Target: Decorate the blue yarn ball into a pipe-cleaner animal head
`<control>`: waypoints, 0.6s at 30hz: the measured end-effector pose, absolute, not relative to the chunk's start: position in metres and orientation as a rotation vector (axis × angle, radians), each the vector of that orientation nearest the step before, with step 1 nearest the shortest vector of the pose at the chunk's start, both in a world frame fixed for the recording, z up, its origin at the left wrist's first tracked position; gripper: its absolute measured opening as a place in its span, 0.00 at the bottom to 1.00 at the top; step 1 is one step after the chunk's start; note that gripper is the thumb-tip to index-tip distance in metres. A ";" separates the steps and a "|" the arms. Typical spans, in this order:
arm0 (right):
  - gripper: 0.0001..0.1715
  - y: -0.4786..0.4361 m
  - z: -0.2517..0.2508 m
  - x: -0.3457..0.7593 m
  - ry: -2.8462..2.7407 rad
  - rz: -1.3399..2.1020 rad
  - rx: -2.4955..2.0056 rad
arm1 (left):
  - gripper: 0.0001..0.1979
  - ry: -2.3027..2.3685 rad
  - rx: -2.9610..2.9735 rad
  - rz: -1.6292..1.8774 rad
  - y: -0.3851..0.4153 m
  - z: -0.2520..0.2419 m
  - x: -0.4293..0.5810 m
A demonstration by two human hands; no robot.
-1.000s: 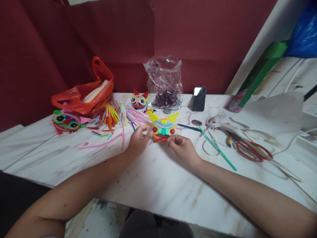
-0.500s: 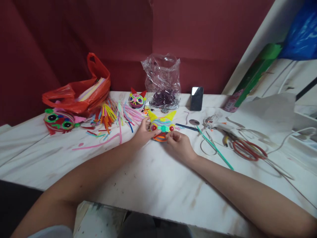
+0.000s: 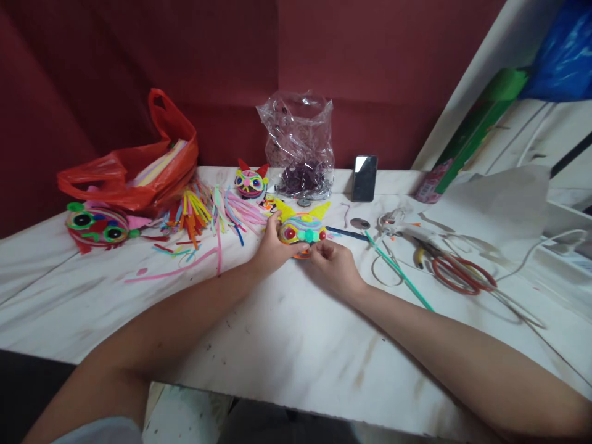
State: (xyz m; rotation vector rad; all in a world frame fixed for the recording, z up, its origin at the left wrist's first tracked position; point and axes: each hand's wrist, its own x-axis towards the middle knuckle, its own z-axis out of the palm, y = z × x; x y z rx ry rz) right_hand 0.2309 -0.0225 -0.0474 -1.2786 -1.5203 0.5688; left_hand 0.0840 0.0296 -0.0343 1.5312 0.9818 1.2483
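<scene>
A pipe-cleaner animal head [image 3: 304, 227] with yellow ears, red eyes and a turquoise nose rests on the table in front of me. My left hand [image 3: 274, 245] is wrapped round its left side, the thumb lying across the mouth. At the lower right of the face, my right hand [image 3: 333, 260] has its fingers pinched together by the orange-edged mouth. Whatever may be between those fingertips is too small to make out. A turquoise pipe cleaner [image 3: 400, 271] and a dark blue strip [image 3: 346, 233] lie to the right of the head.
Two similar heads, one striped [image 3: 98, 227] and one red-eared [image 3: 250, 182], sit further left and back. Beyond are a red bag [image 3: 134, 169], pipe-cleaner bundles [image 3: 192, 213], a clear bag [image 3: 300, 148] and a phone [image 3: 364, 179]. Red-handled scissors [image 3: 462, 274] and a glue gun [image 3: 402, 225] lie right.
The view has shifted slightly, moving the background left and up. My left thumb reaches a little further over the mouth, and my right hand stays pinched at the same spot.
</scene>
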 end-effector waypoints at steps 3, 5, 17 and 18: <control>0.11 -0.021 -0.047 0.235 -1.499 0.581 -1.278 | 0.50 1.004 1.563 1.224 0.032 -0.035 0.086; 0.11 -0.020 -0.045 0.237 -1.480 0.575 -1.272 | 0.43 1.012 1.541 1.289 0.034 -0.037 0.085; 0.08 -0.007 -0.038 0.252 -1.223 0.780 -1.106 | 0.25 0.640 1.285 1.106 0.060 -0.032 0.084; 0.09 -0.006 -0.037 0.252 -1.212 0.796 -1.101 | 0.26 0.636 1.283 1.067 0.062 -0.031 0.084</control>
